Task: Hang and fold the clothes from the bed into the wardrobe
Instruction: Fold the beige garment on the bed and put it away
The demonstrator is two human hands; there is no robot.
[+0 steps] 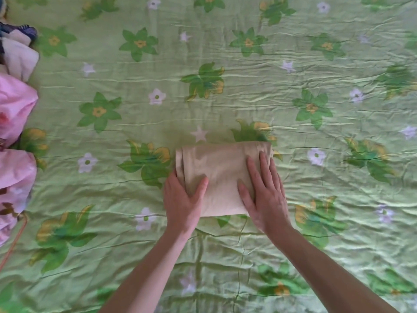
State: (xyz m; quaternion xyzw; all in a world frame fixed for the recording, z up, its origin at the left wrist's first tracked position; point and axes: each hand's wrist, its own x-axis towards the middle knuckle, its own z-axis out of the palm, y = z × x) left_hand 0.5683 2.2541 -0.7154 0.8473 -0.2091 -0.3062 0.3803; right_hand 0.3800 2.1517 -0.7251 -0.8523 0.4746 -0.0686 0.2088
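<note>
Green floral bedspread [112, 64], pink clothes [15, 105] leftward

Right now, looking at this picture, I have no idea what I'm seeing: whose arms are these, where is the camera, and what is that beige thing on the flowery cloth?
There is no machine here. A person wears a camera on the head, so you look down along their own two bare arms. The surface is a bed under a green flowered bedspread. In the middle lies a beige garment, already folded into a neat rectangle. The left hand holds its left edge, thumb on top and the other fingers out of sight at the edge. The right hand lies flat on its right side with straight fingers, pressing it down. At the left edge of the picture wait more clothes: a pink pile and a white and blue bundle.
</note>
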